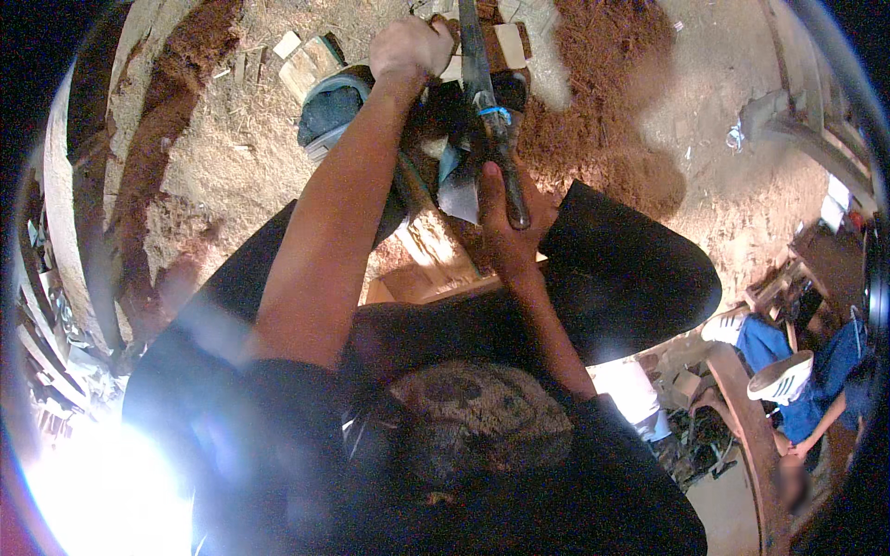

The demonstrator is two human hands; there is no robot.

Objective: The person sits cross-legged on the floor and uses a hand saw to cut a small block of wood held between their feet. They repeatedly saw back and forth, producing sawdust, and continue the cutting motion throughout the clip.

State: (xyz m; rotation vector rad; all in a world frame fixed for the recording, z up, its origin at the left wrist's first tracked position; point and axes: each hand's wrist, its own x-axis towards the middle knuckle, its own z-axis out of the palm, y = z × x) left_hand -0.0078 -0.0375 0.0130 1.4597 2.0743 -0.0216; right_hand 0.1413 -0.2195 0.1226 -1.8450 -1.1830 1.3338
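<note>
My right hand (512, 208) is closed round the dark handle of a long narrow metal-bladed tool (476, 65), its thumb lying along the handle. A bright blue tie circles the tool where handle and blade meet, and the blade runs out past the upper edge. Left of the blade, my left hand (413, 48) is closed in a fist; whatever its fingers hold is hidden. Between my legs a light wooden piece (436, 243) slants down from under my forearm. A grey metal plate (459, 196) shows beside my right hand.
Left of my forearm stands a round tub (324, 139) with dark cloth-like stuff inside. Wooden blocks (311, 67) lie on ground strewn with shavings and reddish-brown sawdust (612, 102). At the right, another person in blue trousers (769, 345) sits near a wooden beam (746, 417).
</note>
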